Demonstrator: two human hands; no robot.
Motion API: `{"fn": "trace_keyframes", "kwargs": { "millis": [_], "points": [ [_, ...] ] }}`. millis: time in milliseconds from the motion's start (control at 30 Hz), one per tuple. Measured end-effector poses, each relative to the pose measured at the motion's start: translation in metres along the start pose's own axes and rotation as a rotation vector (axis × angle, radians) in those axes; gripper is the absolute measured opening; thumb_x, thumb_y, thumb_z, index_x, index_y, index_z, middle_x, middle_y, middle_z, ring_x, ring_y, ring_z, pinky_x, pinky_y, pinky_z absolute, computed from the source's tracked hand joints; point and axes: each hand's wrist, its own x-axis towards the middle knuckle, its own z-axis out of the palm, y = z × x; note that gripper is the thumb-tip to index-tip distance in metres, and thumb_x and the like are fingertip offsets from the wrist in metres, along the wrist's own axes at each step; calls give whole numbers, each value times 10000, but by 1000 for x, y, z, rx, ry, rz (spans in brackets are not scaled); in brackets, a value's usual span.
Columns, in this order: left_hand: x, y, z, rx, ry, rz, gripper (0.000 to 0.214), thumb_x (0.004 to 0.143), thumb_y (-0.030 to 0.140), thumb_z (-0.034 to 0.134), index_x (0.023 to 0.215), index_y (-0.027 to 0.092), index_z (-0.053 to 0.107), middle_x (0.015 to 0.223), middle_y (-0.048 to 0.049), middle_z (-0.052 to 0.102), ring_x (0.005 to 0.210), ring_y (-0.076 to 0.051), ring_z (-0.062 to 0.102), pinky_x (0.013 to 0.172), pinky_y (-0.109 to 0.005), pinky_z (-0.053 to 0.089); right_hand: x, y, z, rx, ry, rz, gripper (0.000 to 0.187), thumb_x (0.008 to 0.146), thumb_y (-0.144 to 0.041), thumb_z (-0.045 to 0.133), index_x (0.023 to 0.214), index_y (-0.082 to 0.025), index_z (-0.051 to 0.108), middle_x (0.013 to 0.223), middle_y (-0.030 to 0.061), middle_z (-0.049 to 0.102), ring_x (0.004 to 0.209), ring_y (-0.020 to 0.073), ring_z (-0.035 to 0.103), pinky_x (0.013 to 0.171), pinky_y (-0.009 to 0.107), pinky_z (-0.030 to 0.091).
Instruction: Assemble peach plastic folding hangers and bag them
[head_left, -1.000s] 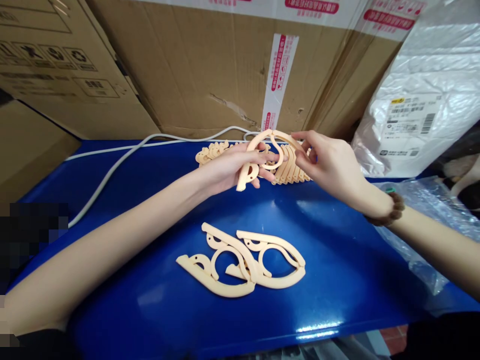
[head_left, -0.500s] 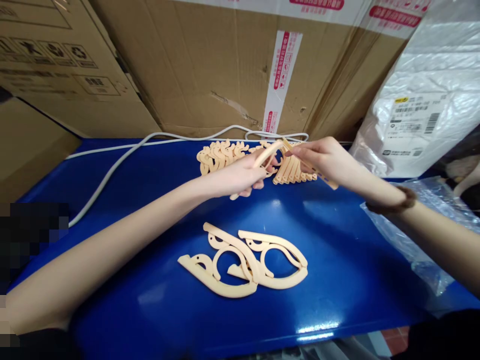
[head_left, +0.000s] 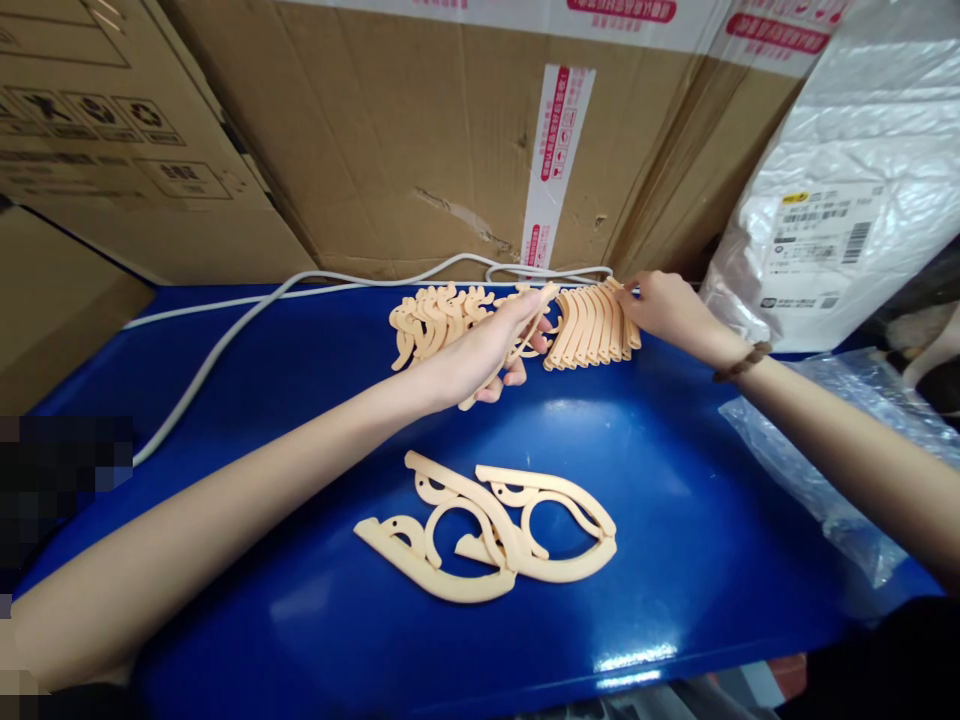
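My left hand [head_left: 491, 350] is closed around a curved beige piece [head_left: 534, 325] of a folding hanger, held above the table. Its fingers hide much of that piece. At the right end of a row of slim curved hanger arms [head_left: 589, 325], my right hand [head_left: 664, 305] pinches the upper end of the outermost arm [head_left: 628, 325]. To the left lies a row of wavy beige hook-shaped pieces [head_left: 435, 315], and more pieces sit partly hidden behind my left hand. Two joined folding hangers, one on the left [head_left: 465, 590] and one on the right [head_left: 570, 572], overlap in front.
The blue table [head_left: 285, 520] backs onto large cardboard boxes [head_left: 420, 130]. A white cable [head_left: 217, 385] runs along the back and down the left. A white padded parcel [head_left: 832, 220] stands at the right, with a clear plastic bag [head_left: 847, 480] before it.
My right hand has moved right and away from my left hand, taking a hanger arm to the row's right end. My left hand still holds its piece, now turned slightly.
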Motion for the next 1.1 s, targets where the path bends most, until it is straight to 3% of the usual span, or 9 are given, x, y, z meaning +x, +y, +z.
{"fn": "trace_keyframes", "kwargs": {
  "millis": [200,400,567,633,733,800,867,1000,1100],
  "points": [
    [3,-1,-5,-82,59,12,533,800,707,528,941,193,505,832,-7,488,450,-46,384,300,-138,161,-1,1,1,-5,-17,-16,402,962,-302,469,1167,-51,707,1094,246,740,1046,368,703,840,419,523],
    [3,-5,-6,-92,62,4,524,772,695,556,937,200,508,805,-3,512,446,-57,394,300,-144,164,-3,1,-1,3,-43,-21,390,975,-296,413,1007,-90,743,880,188,758,933,325,719,791,379,509],
    [5,-2,-10,58,152,87,405,824,579,613,789,193,494,691,27,476,483,-74,438,374,-171,314,-14,-10,-14,-7,50,31,475,1001,-435,386,1049,-99,718,908,204,732,876,327,698,743,397,478],
    [5,-2,-11,193,234,168,388,812,503,688,728,194,468,628,45,444,494,-73,433,408,-169,316,-30,-25,-24,163,41,-30,542,1003,-551,360,1034,-140,714,806,143,706,769,276,675,711,379,464],
    [3,-2,-8,236,276,247,351,808,426,733,743,196,476,612,65,428,468,-60,366,410,-179,266,-61,-54,-36,767,-247,-259,747,990,-700,172,845,-179,686,628,43,598,569,160,558,594,301,425],
    [1,-2,-5,195,242,309,323,877,415,664,743,201,463,611,69,405,463,-59,329,425,-186,264,-77,-70,-42,970,-358,-346,635,930,-742,390,741,-182,624,619,1,537,548,116,478,538,261,374],
    [-3,0,-3,154,210,361,314,952,389,556,727,206,435,602,68,373,464,-65,307,442,-193,268,-83,-77,-47,1090,-371,-347,487,904,-631,564,710,-184,581,603,-33,472,539,95,411,504,241,321],
    [-9,12,-4,166,237,391,315,976,312,485,686,207,419,594,49,378,483,-83,315,464,-213,272,-74,-69,-55,1055,-199,-257,268,912,-389,588,734,-189,609,679,-10,542,609,115,462,553,254,347],
    [-11,18,-6,284,279,427,350,953,270,493,619,192,424,600,22,424,531,-95,364,505,-227,291,-65,-60,-59,926,-107,-236,229,904,-417,593,807,-217,651,723,-1,598,635,140,509,579,279,363]
  ]
}}
